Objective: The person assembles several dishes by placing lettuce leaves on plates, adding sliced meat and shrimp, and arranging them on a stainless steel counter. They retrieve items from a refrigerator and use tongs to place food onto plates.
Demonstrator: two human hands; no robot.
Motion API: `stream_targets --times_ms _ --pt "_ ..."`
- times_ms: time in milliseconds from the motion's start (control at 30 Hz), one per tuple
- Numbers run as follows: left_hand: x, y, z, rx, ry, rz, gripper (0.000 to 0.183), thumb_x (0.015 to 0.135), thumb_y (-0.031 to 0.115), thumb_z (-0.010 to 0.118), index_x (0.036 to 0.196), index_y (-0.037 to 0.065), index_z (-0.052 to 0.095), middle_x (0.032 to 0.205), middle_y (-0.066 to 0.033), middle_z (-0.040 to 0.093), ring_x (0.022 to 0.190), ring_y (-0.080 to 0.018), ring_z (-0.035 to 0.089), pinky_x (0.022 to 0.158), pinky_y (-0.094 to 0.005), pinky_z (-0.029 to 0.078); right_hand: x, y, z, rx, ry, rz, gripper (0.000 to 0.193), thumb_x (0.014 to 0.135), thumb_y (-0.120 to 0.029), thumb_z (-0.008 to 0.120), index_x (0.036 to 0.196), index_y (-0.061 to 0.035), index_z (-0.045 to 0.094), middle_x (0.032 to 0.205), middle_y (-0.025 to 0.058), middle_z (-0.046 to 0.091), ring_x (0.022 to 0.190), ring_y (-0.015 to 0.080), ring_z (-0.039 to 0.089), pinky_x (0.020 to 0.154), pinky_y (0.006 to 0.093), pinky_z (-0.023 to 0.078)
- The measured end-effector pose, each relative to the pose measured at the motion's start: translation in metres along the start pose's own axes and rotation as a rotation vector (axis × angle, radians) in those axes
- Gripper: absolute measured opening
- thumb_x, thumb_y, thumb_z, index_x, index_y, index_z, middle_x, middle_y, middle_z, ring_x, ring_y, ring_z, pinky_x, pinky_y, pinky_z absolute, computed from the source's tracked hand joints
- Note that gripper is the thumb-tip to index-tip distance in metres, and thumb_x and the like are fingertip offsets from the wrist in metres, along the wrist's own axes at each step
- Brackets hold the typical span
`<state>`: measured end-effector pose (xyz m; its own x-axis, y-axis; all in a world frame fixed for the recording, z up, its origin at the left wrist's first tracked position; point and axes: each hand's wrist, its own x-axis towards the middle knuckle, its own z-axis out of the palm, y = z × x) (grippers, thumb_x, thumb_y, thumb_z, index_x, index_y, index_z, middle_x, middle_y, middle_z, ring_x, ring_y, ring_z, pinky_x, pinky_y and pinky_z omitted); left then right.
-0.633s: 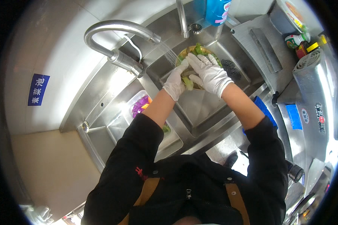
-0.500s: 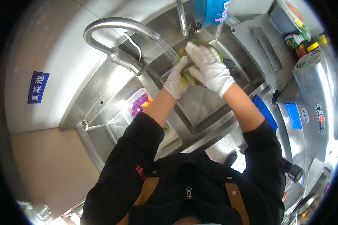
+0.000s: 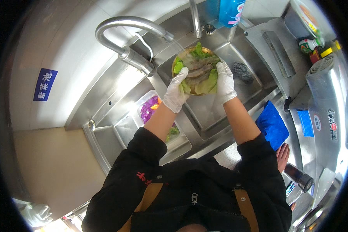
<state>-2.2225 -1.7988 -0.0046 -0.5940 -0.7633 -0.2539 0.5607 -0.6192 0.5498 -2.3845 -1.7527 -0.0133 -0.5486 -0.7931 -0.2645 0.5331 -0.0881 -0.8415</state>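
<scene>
Both of my hands, in white gloves, hold a round gold-rimmed dish over the right sink basin. My left hand grips its near left edge, thumb on top. Closed on the opposite edge is my right hand; its fingers underneath are partly hidden. Whole grey shrimp lie across the middle of the dish on green lettuce leaves. From the curved steel faucet, water runs onto the far left part of the dish.
A clear container with purple shredded vegetable stands in the left basin. Right of the dish lies a dark scouring pad. A blue cloth hangs at the right counter edge, near another person's hand. A blue bottle stands behind.
My right hand has moved off the top of the food to the dish's right edge, uncovering the shrimp and lettuce. Another person's hand has appeared at the right, and more of the blue cloth shows.
</scene>
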Motion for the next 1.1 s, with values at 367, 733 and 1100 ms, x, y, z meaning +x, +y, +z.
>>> stream_targets --times_ms 367,733,1100 --pt "0.005 -0.029 -0.019 -0.025 0.29 -0.08 0.029 0.098 0.027 0.061 0.12 0.008 0.061 0.109 -0.0073 0.069 0.098 -0.0223 0.068 0.085 -0.0395 0.058 -0.007 -0.014 0.022 -1.71 -0.586 -0.826 0.066 0.096 -0.044 0.048 0.15 -0.0094 0.034 0.155 0.0136 0.036 0.14 0.0342 0.036 0.118 0.0505 0.02" --pt "0.041 -0.018 -0.019 -0.02 0.191 -0.113 0.028 0.098 0.021 0.06 0.122 0.007 0.06 0.114 -0.0086 0.067 0.104 -0.0238 0.066 0.087 -0.04 0.057 0.019 -0.022 0.019 -1.597 -0.676 -0.854 0.06 0.092 -0.031 0.058 0.143 -0.004 0.042 0.146 0.0183 0.045 0.136 0.0356 0.041 0.114 0.0527 0.027" --pt "0.019 0.0 -0.033 -0.023 0.169 0.058 0.034 0.095 0.017 0.064 0.126 0.005 0.057 0.122 -0.0111 0.064 0.112 -0.0254 0.062 0.098 -0.043 0.052 -0.005 -0.034 0.008 -1.427 -0.428 -1.035 0.055 0.089 -0.021 0.063 0.138 0.0014 0.047 0.143 0.0186 0.048 0.129 0.0388 0.047 0.112 0.0499 0.032"
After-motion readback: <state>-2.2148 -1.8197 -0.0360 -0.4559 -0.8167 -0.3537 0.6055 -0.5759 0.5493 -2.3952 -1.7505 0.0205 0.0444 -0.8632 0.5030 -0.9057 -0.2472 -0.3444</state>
